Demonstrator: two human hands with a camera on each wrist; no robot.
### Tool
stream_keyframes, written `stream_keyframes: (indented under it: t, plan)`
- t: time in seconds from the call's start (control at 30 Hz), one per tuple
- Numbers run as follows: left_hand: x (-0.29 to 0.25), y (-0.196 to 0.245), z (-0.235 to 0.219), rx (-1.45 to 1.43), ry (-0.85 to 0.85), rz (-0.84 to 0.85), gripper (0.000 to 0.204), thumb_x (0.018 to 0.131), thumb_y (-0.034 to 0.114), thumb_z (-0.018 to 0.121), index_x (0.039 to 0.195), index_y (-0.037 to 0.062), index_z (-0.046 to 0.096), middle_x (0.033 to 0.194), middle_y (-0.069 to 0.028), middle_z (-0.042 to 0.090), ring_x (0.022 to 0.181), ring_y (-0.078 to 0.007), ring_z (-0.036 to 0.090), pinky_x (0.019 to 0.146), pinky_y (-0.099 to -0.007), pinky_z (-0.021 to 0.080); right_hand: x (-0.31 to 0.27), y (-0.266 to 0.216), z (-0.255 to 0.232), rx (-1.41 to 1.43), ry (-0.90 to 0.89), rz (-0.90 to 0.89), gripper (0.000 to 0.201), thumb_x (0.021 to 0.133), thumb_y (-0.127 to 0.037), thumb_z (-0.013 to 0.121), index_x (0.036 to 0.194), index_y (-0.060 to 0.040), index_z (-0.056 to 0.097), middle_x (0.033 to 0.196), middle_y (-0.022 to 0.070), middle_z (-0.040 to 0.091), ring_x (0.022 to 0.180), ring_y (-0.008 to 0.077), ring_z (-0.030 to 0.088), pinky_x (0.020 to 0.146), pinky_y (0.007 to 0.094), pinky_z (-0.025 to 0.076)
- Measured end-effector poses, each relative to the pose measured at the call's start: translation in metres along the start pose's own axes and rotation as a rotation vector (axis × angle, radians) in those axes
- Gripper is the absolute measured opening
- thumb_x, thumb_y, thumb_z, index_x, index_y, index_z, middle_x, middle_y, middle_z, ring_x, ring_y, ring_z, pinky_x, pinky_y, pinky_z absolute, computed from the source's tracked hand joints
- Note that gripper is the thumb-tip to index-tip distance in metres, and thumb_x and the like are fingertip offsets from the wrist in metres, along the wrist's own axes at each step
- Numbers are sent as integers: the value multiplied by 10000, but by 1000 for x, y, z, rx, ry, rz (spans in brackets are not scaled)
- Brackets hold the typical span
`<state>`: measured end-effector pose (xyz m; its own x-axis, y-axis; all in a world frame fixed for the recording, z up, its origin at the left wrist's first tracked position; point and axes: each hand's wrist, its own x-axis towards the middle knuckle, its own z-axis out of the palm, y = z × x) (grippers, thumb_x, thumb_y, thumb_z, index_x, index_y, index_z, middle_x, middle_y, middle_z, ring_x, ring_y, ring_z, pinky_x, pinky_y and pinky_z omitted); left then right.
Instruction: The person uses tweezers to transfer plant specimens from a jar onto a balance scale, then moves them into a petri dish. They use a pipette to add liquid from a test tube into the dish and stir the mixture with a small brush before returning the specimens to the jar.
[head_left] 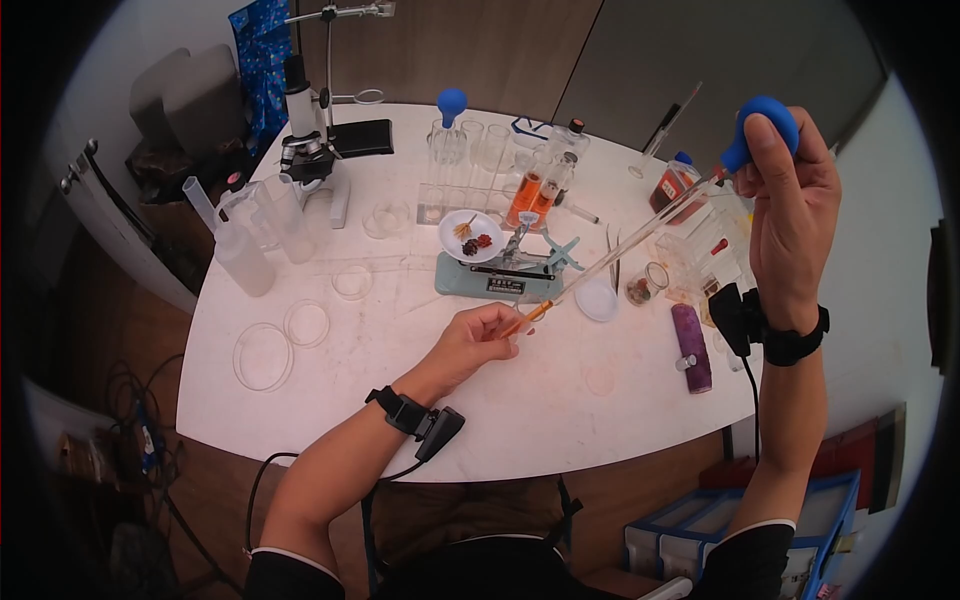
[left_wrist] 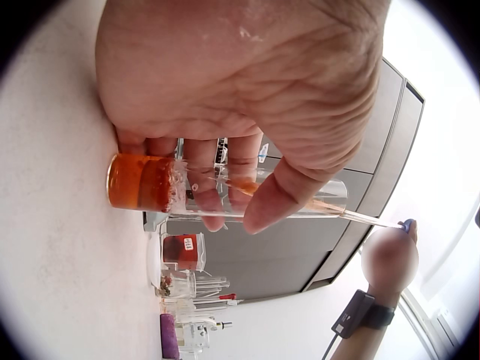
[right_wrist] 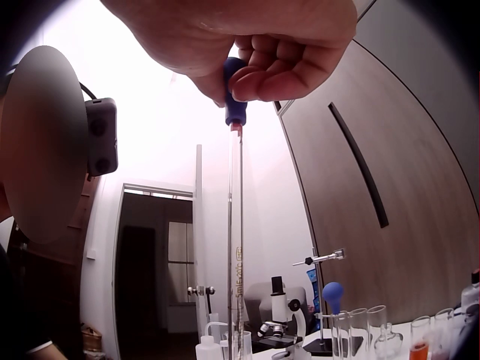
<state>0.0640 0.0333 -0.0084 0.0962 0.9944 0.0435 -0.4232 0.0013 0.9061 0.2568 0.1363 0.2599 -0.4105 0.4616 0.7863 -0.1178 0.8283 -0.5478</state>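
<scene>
My left hand (head_left: 470, 345) grips a clear glass tube (left_wrist: 289, 204) with orange liquid (left_wrist: 142, 182) and some bubbles at its bottom, as the left wrist view shows. A long glass pipette (head_left: 625, 245) reaches into the tube's mouth, its lower end inside the tube. High at the right, my right hand (head_left: 797, 215) pinches the blue rubber bulb (head_left: 768, 128) on the pipette's top end. The right wrist view shows thumb and fingers on the bulb (right_wrist: 235, 105), with the graduated pipette (right_wrist: 235, 225) hanging below it.
A balance (head_left: 500, 278) bears a white dish (head_left: 485, 222) with small dried pieces. Behind stand a rack (head_left: 430, 205) with tubes and a microscope (head_left: 305, 125). Petri dishes (head_left: 263, 357) and plastic bottles (head_left: 243, 262) are left; a purple roll (head_left: 690, 345) and a jar (head_left: 648, 284) right.
</scene>
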Motion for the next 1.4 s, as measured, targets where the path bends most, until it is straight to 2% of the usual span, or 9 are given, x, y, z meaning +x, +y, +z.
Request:
stream_keyframes:
  t: [0.27, 0.47, 1.03, 1.33, 1.4]
  plan:
    - [2, -7, -4, 0, -19, 26, 337, 810, 39, 686, 1140, 54, 624, 1015, -39, 640, 966, -74, 565, 848, -247, 428, 0, 0, -1, 3, -10, -10, 169, 909, -199, 710, 915, -37, 662, 701, 3, 626, 581, 27, 505, 553, 180, 383]
    - [2, -7, -4, 3, -19, 27, 339, 810, 38, 685, 1143, 56, 625, 1053, -53, 649, 873, -52, 535, 815, -232, 429, -1, 0, 0, 7, -2, -13, 161, 909, -189, 707, 916, -35, 661, 701, 5, 626, 577, 27, 506, 543, 177, 381]
    - [2, -11, -6, 2, -19, 40, 291, 805, 32, 680, 1090, 63, 630, 1121, -90, 651, 909, -77, 546, 834, -246, 433, 0, -1, 1, 16, -13, -35, 122, 917, -151, 687, 922, -33, 657, 699, -3, 613, 581, 21, 504, 546, 175, 379]
    - [3, -11, -8, 8, -22, 30, 320, 804, 29, 677, 1118, 73, 633, 1102, -85, 650, 880, -67, 539, 817, -238, 433, -1, -5, 4, 36, 85, 36, 256, 883, -260, 726, 937, -25, 642, 725, 4, 614, 601, 35, 514, 595, 189, 406]
    - [2, -11, -7, 7, -19, 33, 326, 804, 30, 677, 1124, 73, 633, 1100, -84, 650, 874, -65, 537, 816, -237, 433, -2, -1, -5, 4, 42, 57, 304, 917, -270, 675, 1043, 4, 633, 800, 29, 637, 593, 37, 507, 676, 257, 482]
